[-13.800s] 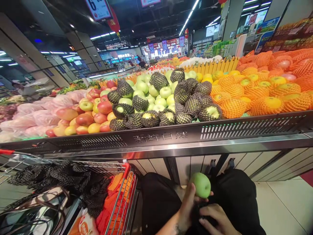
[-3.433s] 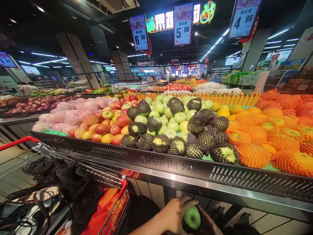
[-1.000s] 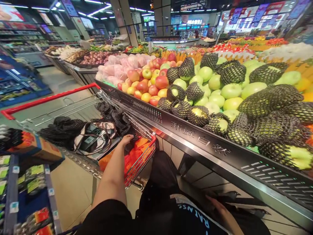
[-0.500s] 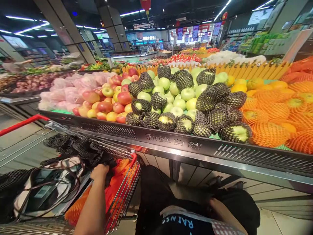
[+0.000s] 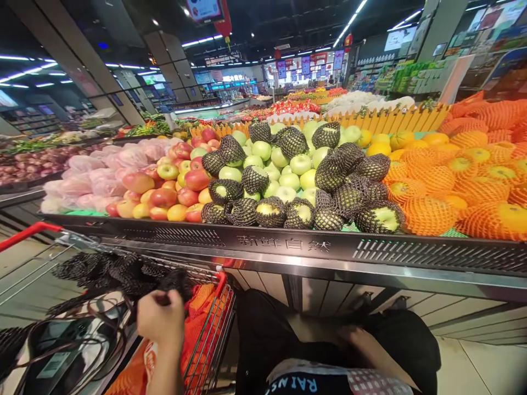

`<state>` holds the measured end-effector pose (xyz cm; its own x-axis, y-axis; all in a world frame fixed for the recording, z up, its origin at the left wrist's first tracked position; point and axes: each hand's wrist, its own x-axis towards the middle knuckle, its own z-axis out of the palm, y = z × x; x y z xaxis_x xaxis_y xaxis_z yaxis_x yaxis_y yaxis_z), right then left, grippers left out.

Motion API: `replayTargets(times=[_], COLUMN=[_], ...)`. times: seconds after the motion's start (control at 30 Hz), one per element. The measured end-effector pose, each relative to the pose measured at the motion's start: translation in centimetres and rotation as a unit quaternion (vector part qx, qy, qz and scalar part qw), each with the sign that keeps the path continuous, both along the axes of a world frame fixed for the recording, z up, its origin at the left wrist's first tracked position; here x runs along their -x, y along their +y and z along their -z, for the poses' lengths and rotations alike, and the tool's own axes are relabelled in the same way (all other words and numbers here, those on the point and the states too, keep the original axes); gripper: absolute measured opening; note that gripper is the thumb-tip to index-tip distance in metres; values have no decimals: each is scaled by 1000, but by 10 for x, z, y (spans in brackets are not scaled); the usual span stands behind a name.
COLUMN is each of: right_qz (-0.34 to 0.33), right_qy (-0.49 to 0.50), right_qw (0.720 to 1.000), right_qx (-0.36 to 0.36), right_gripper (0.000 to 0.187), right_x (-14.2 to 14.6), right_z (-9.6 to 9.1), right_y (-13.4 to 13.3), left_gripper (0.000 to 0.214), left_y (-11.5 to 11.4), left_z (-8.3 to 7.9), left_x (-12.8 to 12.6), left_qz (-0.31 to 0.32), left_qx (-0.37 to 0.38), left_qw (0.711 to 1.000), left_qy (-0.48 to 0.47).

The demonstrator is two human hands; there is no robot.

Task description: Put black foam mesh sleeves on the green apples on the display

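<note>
My left hand (image 5: pixel 161 318) is over the shopping cart at the lower left. Its fingers are pinched on a black foam fruit net (image 5: pixel 176 281), which sticks up past the fingertips. More black foam nets (image 5: pixel 117 271) lie heaped just beyond in the cart. My right hand (image 5: pixel 349 333) rests low by my right thigh, dim and partly blurred, so its fingers cannot be made out. On the stand ahead, bare green apples (image 5: pixel 289 180) sit among apples sleeved in black netting (image 5: pixel 270 212).
The cart's metal side (image 5: pixel 212 329) stands against the fruit stand's dark front rim (image 5: pixel 284 244). A bag with thin straps (image 5: pixel 69 340) and orange-red netting (image 5: pixel 201 312) fill the cart. Red apples (image 5: pixel 162 196) lie left of the green ones, orange-netted fruit (image 5: pixel 428 214) right.
My left hand has drawn back from the heap of black nets, bringing one up in its fingers. The view has shifted slightly to the right. My right hand stays low by my leg.
</note>
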<state>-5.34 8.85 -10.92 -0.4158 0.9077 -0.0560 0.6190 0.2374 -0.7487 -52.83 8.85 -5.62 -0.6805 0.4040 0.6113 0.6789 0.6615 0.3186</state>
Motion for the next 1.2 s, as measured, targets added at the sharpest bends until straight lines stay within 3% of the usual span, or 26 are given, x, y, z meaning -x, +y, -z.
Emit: replayTargets(times=[0.07, 0.1, 0.13, 0.17, 0.2, 0.23, 0.27, 0.33, 0.43, 0.6, 0.7, 0.8, 0.93, 1.03, 1.1, 1.2], right_qz=[-40, -53, -55, -49, -35, -10, 23, 79, 108, 204, 257, 257, 221, 209, 211, 218], right_qy=[35, 66, 105, 143, 178, 203, 215, 224, 255, 348, 402, 475, 572, 615, 631, 639], right_qw=[998, 996, 991, 986, 981, 978, 975, 971, 961, 914, 877, 835, 751, 697, 677, 671], right_qx=[24, 39, 54, 63, 63, 56, 43, 23, 28, 51, 55, 109, 245, 305, 314, 306], right_gripper=[16, 17, 18, 22, 30, 40, 49, 53, 35, 21, 17, 15, 10, 24, 32, 46], right_x=[9, 13, 17, 20, 24, 27, 29, 31, 24, -5, -16, -15, -4, 1, 2, 3], right_z=[-12, -18, -24, -28, -31, -33, -34, -36, -43, -50, -48, -49, -58, -65, -67, -70], right_y=[2, 2, 3, 3, 4, 5, 7, 10, 12, 11, 12, 16, 21, 23, 23, 22], left_gripper=[7, 7, 10, 12, 12, 12, 12, 13, 13, 18, 24, 26, 16, 11, 9, 11], left_y=[10, 15, 20, 24, 27, 30, 32, 33, 30, 22, 23, 26, 31, 33, 34, 32], left_z=[-1, 0, 1, 2, 3, 4, 3, 0, -4, 7, 16, 15, 10, 14, 20, 24], left_x=[-56, -87, -120, -152, -183, -211, -236, -272, -293, -287, -281, -279, -280, -282, -283, -284], left_qz=[151, 275, 411, 537, 636, 704, 735, 749, 714, 634, 582, 571, 595, 590, 579, 574], left_qx=[-71, -96, -125, -157, -141, -126, -124, -144, -180, -208, -187, -128, -50, -12, 22, 67], left_qw=[984, 953, 896, 820, 751, 695, 667, 635, 631, 677, 697, 698, 693, 694, 695, 678], left_qy=[57, 82, 107, 124, 107, 75, 13, -120, -243, -312, -374, -414, -405, -412, -427, -454])
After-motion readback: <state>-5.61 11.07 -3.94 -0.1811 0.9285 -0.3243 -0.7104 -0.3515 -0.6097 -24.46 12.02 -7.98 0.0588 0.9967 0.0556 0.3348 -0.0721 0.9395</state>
